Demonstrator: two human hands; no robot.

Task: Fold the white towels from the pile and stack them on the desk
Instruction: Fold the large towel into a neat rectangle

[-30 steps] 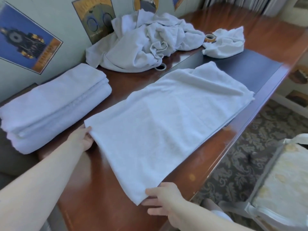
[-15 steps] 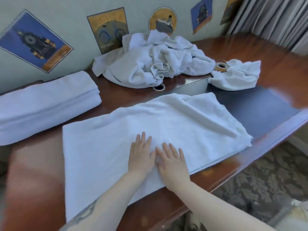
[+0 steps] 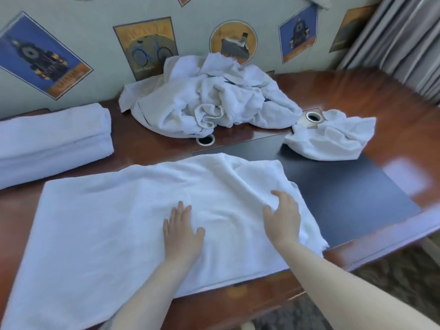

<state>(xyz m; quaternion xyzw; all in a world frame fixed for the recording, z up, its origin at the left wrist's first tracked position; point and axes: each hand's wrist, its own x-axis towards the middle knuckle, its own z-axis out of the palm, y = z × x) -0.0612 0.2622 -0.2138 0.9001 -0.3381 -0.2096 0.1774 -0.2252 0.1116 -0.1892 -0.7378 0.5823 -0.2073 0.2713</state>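
Note:
A white towel [image 3: 114,225], folded lengthwise, lies spread across the front of the wooden desk [image 3: 371,91]. My left hand [image 3: 182,232] presses flat on its middle with straight fingers. My right hand [image 3: 283,217] rests on the towel's right part, fingers relaxed over a raised wrinkle. The pile of crumpled white towels [image 3: 209,101] sits at the back against the wall. A stack of folded towels [image 3: 52,139] lies at the far left. A small crumpled white cloth [image 3: 333,139] lies at the back right.
A dark desk pad [image 3: 345,198] lies under the towel's right end. Two round grommet holes [image 3: 205,140] [image 3: 313,116] are set in the desk. Posters [image 3: 145,46] hang on the wall; curtains [image 3: 400,39] hang at the right. Patterned carpet lies below the desk's front edge.
Both hands left the towel's near corners and came together on its middle; since then my right hand has slid right across the towel, while my left stays pressed in the middle.

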